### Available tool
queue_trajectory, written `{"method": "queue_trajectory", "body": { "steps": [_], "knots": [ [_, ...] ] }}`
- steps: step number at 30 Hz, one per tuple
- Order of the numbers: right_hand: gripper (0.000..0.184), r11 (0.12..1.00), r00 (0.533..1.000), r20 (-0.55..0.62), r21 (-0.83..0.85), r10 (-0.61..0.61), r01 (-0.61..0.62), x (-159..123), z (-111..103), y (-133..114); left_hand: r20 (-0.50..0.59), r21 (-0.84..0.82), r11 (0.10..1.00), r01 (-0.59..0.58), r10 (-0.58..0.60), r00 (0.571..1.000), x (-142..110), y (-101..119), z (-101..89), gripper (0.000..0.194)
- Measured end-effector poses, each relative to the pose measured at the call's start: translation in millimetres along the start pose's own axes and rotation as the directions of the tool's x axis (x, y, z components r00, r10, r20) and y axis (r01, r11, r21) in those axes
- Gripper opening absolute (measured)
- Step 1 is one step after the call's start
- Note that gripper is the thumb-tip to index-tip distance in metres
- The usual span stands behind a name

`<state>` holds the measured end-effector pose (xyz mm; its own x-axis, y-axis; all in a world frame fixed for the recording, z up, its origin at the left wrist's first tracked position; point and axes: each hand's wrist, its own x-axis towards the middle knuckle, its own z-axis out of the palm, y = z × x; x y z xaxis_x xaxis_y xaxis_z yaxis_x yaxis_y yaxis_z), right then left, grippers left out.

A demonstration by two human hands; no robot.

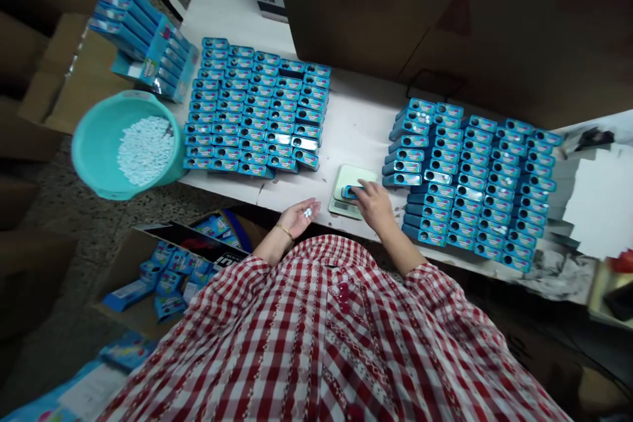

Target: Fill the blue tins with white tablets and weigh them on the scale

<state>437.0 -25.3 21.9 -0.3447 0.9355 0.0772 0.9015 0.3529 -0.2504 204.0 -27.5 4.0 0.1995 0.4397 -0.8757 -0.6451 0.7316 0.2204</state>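
Observation:
My left hand [297,216] is turned palm up at the table's front edge, fingers slightly curled. Several small white pellets [308,212] lie in its palm. My right hand [374,206] grips a small blue box [350,192] by its end, fingertips closed on it. That box is on or just over the pale plate of a small kitchen scale [342,178]; I cannot tell whether it bears weight. The scale's display is partly visible but unreadable. On the left, a turquoise tub [106,151] contains many more white pellets [145,150].
Rows of blue boxes, each with a dark round hole, stand left [254,112] and right [469,184] of the scale on the white table [346,105]. A large brown carton [420,13] bounds the back. Below left, an open carton [133,264] holds more blue boxes.

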Motion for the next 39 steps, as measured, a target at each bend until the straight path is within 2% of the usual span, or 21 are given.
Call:
{"method": "queue_trajectory", "body": {
  "steps": [2, 4, 8, 13, 19, 27, 30, 33, 35, 37, 39],
  "knots": [
    [0.028, 0.986, 0.984, -0.133, 0.135, 0.119, -0.101, -16, 1, 16, -0.016, -0.01, 1.0, -0.007, 0.007, 1.0, 0, 2, -3.4, 0.033],
    [0.027, 0.946, 0.944, -0.202, 0.25, 0.259, -0.206, -36, 2, 33, -0.045, -0.027, 1.0, -0.012, 0.011, 0.999, 1, 4, -8.4, 0.034],
    [0.027, 0.852, 0.87, -0.184, 0.369, 0.457, -0.37, -69, 8, 54, -0.074, -0.051, 0.999, -0.015, 0.011, 0.997, 4, 9, -15.0, 0.034],
    [0.028, 0.79, 0.84, -0.152, 0.458, 0.521, -0.407, -76, 23, 51, -0.069, -0.037, 0.999, -0.036, 0.033, 0.997, 7, 13, -13.2, 0.031],
    [0.032, 0.792, 0.86, -0.135, 0.48, 0.492, -0.378, -63, 29, 45, -0.053, -0.02, 0.999, -0.041, 0.04, 0.998, 5, 15, -10.5, 0.031],
    [0.044, 0.782, 0.891, -0.049, 0.504, 0.451, -0.368, -52, 42, 47, -0.063, -0.033, 0.998, -0.045, 0.043, 0.997, 3, 14, -14.9, 0.032],
    [0.049, 0.806, 0.909, -0.059, 0.487, 0.413, -0.335, -48, 32, 41, -0.055, -0.029, 0.999, -0.046, 0.044, 0.998, 1, 14, -15.5, 0.034],
    [0.048, 0.878, 0.932, -0.164, 0.419, 0.323, -0.23, -41, 5, 20, 0.006, -0.011, 1.0, -0.017, 0.017, 1.0, -5, 11, -7.5, 0.036],
    [0.038, 0.911, 0.958, -0.192, 0.392, 0.214, -0.125, -32, -12, -3, 0.087, -0.007, 1.0, 0.015, -0.015, 0.996, -10, 8, 3.6, 0.034],
    [0.028, 0.917, 0.986, -0.148, 0.4, 0.073, -0.008, -21, -20, -30, 0.168, -0.003, 0.999, 0.049, -0.048, 0.985, -15, 4, 16.8, 0.033],
    [0.026, 0.918, 0.996, -0.064, 0.386, -0.069, 0.088, -11, -17, -54, 0.225, 0.018, 0.996, 0.084, -0.086, 0.97, -19, 0, 28.1, 0.035]
  ]
}}
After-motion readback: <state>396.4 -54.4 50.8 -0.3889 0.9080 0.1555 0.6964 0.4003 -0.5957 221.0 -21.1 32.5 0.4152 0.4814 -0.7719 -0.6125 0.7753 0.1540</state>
